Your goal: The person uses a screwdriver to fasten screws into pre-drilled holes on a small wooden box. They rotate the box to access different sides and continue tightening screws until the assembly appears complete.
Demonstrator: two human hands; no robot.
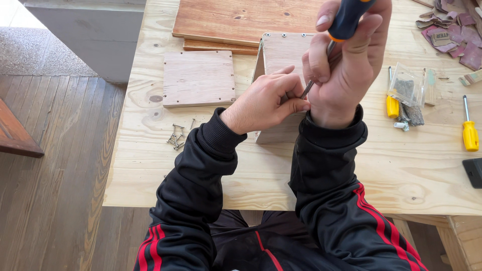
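My right hand [346,60] grips a screwdriver with a dark blue and orange handle [346,20], held nearly upright with its metal shaft [314,75] pointing down. My left hand [266,100] rests on a small plywood box [281,55] and pinches the shaft's tip against the box's near edge. The tip itself is hidden by my fingers. Both arms wear black sleeves with red stripes.
A loose square plywood panel [199,78] lies left of the box, with several screws [176,136] near it. Reddish boards [241,20] are stacked behind. Two yellow-handled screwdrivers [470,131], a small plastic bag [404,85] and sandpaper scraps [454,32] lie at the right. The table edge [201,203] runs close to me.
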